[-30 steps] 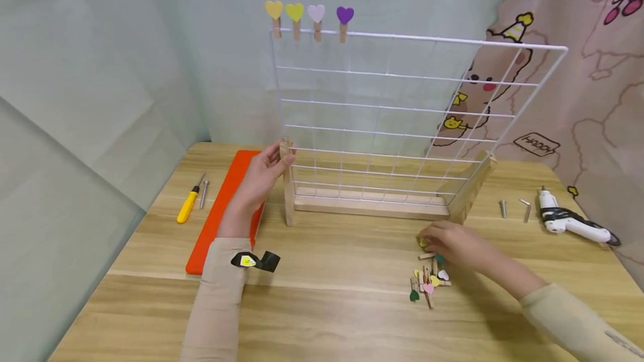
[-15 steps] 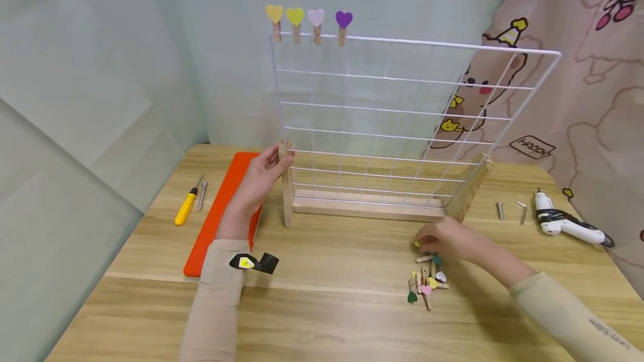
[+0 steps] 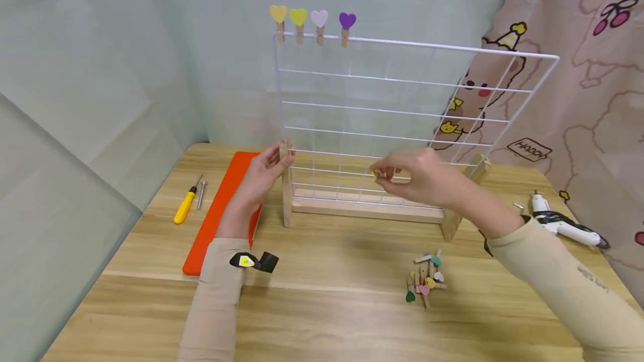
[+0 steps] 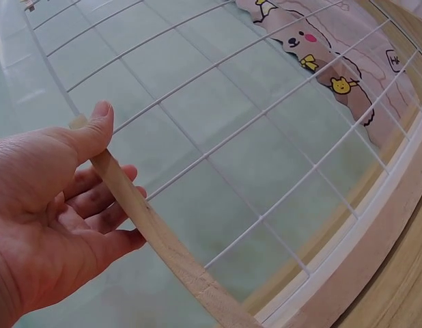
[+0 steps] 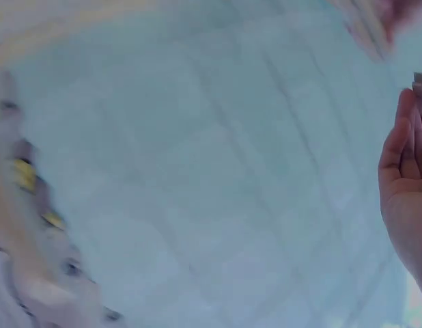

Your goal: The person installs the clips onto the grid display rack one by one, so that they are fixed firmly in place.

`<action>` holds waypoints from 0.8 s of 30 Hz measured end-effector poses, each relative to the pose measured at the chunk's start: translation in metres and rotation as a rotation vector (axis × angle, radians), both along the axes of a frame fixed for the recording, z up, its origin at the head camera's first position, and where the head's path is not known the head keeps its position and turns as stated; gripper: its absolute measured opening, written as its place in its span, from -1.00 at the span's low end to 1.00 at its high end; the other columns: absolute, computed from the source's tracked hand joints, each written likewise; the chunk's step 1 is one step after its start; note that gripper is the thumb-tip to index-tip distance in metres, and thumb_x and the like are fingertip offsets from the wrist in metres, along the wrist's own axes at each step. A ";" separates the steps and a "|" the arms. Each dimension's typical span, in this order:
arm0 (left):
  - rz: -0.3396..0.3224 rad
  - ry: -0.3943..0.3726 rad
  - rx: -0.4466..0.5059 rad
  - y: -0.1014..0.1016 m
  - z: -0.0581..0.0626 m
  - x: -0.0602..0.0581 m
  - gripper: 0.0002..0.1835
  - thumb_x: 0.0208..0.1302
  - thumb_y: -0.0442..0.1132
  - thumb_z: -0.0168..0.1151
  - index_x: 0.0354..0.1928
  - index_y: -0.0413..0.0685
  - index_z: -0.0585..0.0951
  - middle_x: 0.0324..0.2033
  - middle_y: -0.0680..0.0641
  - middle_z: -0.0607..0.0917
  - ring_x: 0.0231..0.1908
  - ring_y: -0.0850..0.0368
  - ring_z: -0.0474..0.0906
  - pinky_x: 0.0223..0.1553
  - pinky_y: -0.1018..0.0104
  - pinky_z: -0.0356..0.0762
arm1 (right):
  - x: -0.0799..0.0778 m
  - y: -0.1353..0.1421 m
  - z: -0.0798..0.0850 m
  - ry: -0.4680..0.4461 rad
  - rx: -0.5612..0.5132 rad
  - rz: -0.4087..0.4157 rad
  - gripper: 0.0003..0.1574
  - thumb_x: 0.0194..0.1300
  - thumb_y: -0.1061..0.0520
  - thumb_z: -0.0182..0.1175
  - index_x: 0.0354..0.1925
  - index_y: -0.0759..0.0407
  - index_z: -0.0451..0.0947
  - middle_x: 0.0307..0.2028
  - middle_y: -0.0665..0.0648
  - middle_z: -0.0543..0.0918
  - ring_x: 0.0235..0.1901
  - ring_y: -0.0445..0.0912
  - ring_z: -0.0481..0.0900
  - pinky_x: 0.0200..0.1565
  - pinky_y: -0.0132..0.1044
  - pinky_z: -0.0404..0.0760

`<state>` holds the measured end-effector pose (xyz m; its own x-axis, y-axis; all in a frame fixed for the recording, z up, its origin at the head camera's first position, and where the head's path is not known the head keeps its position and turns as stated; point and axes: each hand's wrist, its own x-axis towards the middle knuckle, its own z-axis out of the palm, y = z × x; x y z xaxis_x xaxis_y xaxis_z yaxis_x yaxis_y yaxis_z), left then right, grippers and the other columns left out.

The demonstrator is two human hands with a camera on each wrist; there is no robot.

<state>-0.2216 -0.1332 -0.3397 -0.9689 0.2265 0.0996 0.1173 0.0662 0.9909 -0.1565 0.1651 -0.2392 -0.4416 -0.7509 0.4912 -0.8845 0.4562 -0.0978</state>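
My left hand (image 3: 257,182) grips the left wooden post (image 3: 287,197) of a stand that holds a white wire grid (image 3: 412,43). In the left wrist view the thumb lies across that post (image 4: 139,212), with the fingers behind it. In front of the grid, my right hand (image 3: 430,177) pinches a small clothespin (image 3: 376,175) with a bit of yellow showing; most of it is hidden by the fingers. Along the grid's top wire, at the left, sit several clothespins with hearts, among them a purple one (image 3: 347,21). A pile of heart clothespins (image 3: 425,284) lies on the table below.
An orange-red flat case (image 3: 213,228) lies left of the stand, beside a yellow screwdriver (image 3: 185,205) and a bolt (image 3: 202,194). At the right is a white glue gun (image 3: 573,230) with a black cord. A curtain hangs behind the table (image 3: 312,312).
My right hand has picked a clothespin from the pile and moved up and left to the front of the grid. My left hand has stayed on the post.
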 end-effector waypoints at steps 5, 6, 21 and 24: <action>0.008 -0.002 -0.021 -0.001 0.000 -0.001 -0.32 0.09 0.08 0.11 0.26 0.12 0.18 0.23 0.00 0.23 0.20 0.18 0.17 0.18 0.23 0.15 | -0.004 -0.016 0.058 0.077 -0.197 0.018 -0.64 -0.03 0.31 0.22 -0.15 0.23 0.56 -0.39 0.04 0.66 -0.42 -0.28 0.54 -0.39 -0.52 0.46; 0.009 -0.002 -0.023 -0.001 -0.001 -0.001 -0.32 0.10 0.07 0.10 0.26 0.12 0.17 0.24 0.00 0.22 0.20 0.17 0.16 0.18 0.23 0.14 | -0.004 -0.019 0.069 0.067 -0.247 0.003 -0.63 -0.02 0.34 0.22 -0.15 0.23 0.56 -0.37 0.05 0.66 -0.40 -0.29 0.54 -0.35 -0.52 0.45; -0.003 0.005 -0.006 0.003 0.000 -0.001 -0.35 0.11 0.04 0.11 0.25 0.11 0.19 0.21 0.04 0.27 0.18 0.22 0.19 0.18 0.26 0.16 | -0.040 -0.050 0.161 -0.393 -0.895 -0.225 -0.68 -0.03 0.15 0.23 -0.23 0.22 0.57 -0.35 0.12 0.59 -0.31 -0.08 0.48 -0.24 -0.40 0.41; 0.000 -0.002 0.000 0.003 0.000 0.000 -0.36 0.11 0.02 0.11 0.25 0.12 0.19 0.21 0.04 0.27 0.18 0.22 0.20 0.17 0.26 0.16 | -0.049 -0.049 0.165 -0.493 -0.971 -0.243 -0.62 -0.13 0.13 0.30 -0.25 0.23 0.57 -0.33 0.14 0.60 -0.29 -0.07 0.51 -0.20 -0.36 0.43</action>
<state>-0.2216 -0.1304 -0.3397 -0.9691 0.2267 0.0972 0.1150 0.0667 0.9911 -0.2051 0.1161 -0.0744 -0.8329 -0.0104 0.5533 -0.5483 0.1514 -0.8225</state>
